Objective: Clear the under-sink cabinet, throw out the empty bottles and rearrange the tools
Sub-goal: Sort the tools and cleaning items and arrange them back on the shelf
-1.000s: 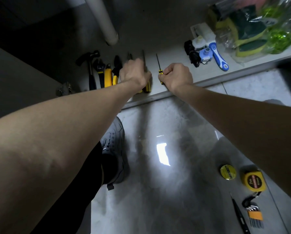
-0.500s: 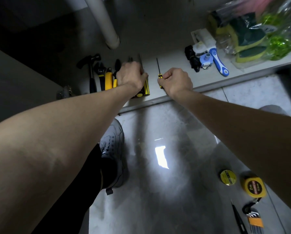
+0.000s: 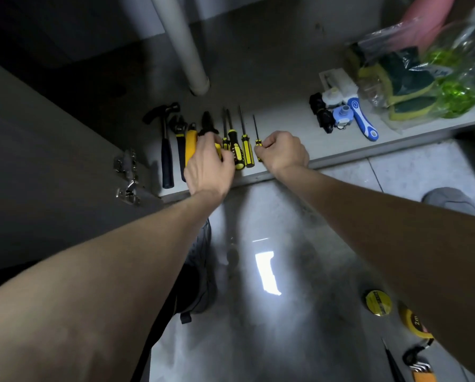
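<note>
A row of tools lies on the cabinet floor point(image 3: 286, 125): a hammer point(image 3: 166, 150), a wrench point(image 3: 179, 139), yellow-handled pliers point(image 3: 195, 136) and several yellow-and-black screwdrivers point(image 3: 246, 150). My left hand point(image 3: 207, 164) rests over the pliers' handles, fingertips touching the fattest screwdriver point(image 3: 235, 150). My right hand point(image 3: 281, 151) is closed on the handle of the thinnest screwdriver point(image 3: 256, 133), at the right end of the row, its shaft pointing into the cabinet.
A white drain pipe point(image 3: 183, 48) stands behind the tools. Small fittings, a blue-handled scraper point(image 3: 364, 121) and a bag of sponges point(image 3: 412, 81) lie at the right. On the tiled floor lie a tape roll point(image 3: 378, 303), a tape measure point(image 3: 415, 322) and hex keys point(image 3: 421, 368). The open door's hinge point(image 3: 127, 175) is left.
My left hand has slid left and nearer, off the screwdrivers and onto the pliers' handles, uncovering the screwdrivers. My right hand has stayed on the thin screwdriver.
</note>
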A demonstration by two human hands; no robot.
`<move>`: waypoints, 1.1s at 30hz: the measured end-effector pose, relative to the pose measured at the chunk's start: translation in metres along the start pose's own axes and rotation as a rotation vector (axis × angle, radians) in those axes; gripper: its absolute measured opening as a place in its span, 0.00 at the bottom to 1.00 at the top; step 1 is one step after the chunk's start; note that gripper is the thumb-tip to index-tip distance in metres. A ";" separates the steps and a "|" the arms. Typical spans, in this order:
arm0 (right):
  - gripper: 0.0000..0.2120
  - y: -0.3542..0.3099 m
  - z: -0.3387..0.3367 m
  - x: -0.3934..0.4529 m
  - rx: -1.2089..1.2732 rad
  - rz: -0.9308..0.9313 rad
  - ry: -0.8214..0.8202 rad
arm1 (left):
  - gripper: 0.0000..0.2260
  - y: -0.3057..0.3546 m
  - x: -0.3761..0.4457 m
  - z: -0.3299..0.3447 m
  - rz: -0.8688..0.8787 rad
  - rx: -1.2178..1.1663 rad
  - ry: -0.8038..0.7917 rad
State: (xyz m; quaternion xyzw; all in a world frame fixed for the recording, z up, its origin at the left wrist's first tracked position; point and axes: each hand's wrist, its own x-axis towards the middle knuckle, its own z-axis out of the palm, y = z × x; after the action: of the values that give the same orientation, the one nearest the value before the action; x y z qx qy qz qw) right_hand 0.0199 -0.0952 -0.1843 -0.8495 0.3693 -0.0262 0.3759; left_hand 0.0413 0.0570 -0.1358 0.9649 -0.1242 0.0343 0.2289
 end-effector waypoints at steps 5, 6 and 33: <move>0.11 0.001 -0.018 -0.016 0.192 0.020 -0.044 | 0.10 -0.002 -0.041 -0.007 0.001 -0.061 0.011; 0.11 0.009 -0.025 -0.024 0.225 0.016 -0.043 | 0.09 -0.003 -0.053 -0.006 -0.017 -0.083 -0.010; 0.17 0.314 -0.138 -0.333 -0.077 0.786 -0.205 | 0.10 0.090 -0.400 0.100 -0.068 0.007 -1.075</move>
State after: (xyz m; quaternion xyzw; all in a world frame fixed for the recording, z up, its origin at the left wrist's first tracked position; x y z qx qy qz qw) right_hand -0.4572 -0.1047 -0.2147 -0.6554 0.6271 0.2180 0.3600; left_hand -0.3672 0.0234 -0.2348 0.8506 -0.1926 -0.4714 0.1310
